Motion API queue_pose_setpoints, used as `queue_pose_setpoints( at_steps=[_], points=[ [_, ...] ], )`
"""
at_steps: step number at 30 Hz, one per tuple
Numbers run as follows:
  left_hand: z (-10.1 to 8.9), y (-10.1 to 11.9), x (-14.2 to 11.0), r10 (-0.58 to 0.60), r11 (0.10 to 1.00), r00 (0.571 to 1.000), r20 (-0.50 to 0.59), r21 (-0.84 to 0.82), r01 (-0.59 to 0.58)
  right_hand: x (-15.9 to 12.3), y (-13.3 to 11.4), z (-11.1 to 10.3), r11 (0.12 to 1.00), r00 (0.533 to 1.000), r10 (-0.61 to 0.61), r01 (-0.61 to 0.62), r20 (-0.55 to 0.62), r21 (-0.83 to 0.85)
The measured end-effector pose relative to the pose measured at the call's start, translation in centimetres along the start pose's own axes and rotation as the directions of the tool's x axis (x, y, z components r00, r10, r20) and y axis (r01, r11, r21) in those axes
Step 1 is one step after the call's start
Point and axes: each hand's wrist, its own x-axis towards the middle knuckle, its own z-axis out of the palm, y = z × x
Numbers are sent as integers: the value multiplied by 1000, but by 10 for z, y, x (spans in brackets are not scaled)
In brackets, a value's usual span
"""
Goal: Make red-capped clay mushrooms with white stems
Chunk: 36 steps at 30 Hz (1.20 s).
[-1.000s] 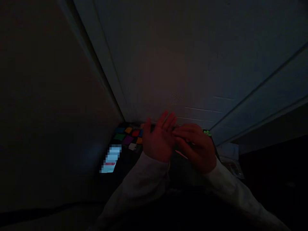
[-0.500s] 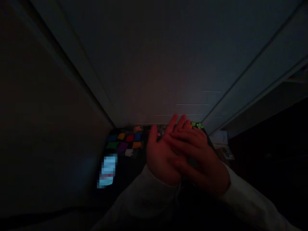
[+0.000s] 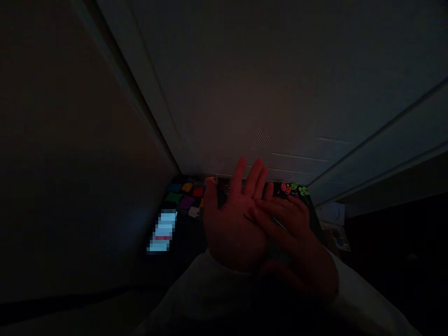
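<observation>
My left hand [image 3: 236, 224] is turned palm up with its fingers spread. A thin dark strand [image 3: 249, 218] lies across that palm, and its far end runs under the fingers of my right hand. My right hand [image 3: 297, 238] has its fingers stretched out flat, resting at the edge of the left palm. Whether the strand is soft or stiff I cannot tell in the dim light. Behind the hands, several small coloured packets [image 3: 186, 201] lie in rows on a dark surface, in green, purple, red, yellow, blue and white.
A bright, blurred-out screen [image 3: 163, 231] lies left of my hands. Small neon flower shapes [image 3: 304, 190] sit at the back right of the dark surface. A pale panel with a striped heart [image 3: 261, 139] rises behind. Clear packaging [image 3: 338, 235] lies at the right.
My right hand has slid back and down off the left fingers, uncovering more of the left palm and the dark strand. The view has shifted slightly.
</observation>
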Motion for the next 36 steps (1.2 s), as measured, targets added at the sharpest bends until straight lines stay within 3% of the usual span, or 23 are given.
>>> queue_pose_setpoints(
  at_steps=[8, 17, 22, 30, 36],
  points=[
    [-1, 10, 9, 18, 1000, 1000, -5, -2, -18, 16, 1, 3, 999, 999, -43, 44, 30, -22],
    [4, 50, 3, -125, 990, 990, -63, 60, 128, 35, -42, 20, 988, 987, 154, -154, -42, 2],
    [13, 62, 1, -157, 984, 984, -80, 73, 163, 43, -55, 22, 979, 976, 205, -204, -74, 18],
    [18, 40, 5, -219, 974, 975, -33, 43, 220, 28, -47, 5, 972, 967, 232, -234, -104, -12],
    [18, 25, 1, -123, 992, 989, -88, 9, 124, 20, -23, 0, 987, 984, 154, -149, -87, 61]
  ],
)
